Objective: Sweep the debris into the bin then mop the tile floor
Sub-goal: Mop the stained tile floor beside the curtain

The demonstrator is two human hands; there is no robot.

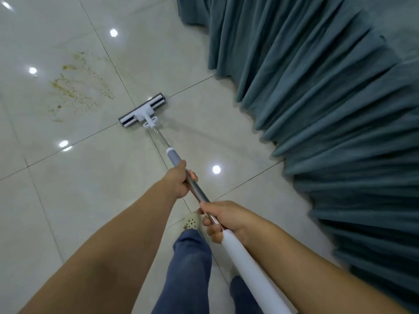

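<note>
A flat mop with a white and dark grey head (143, 110) rests on the glossy pale tile floor (86, 196), where two grout lines cross. Its metal pole (162, 140) runs back toward me. My left hand (179, 180) grips the pole just below its grey sleeve. My right hand (223, 219) holds it lower, where the thick white handle (247, 264) begins. A yellowish-brown smear of stains and crumbs (77, 87) spreads over the tile left of and beyond the mop head, apart from it.
A teal pleated curtain (328, 109) hangs along the right side, its hem on the floor close to the mop head's right. My legs in blue jeans (188, 268) and a pale perforated slipper (191, 220) are below the pole. No bin is in view.
</note>
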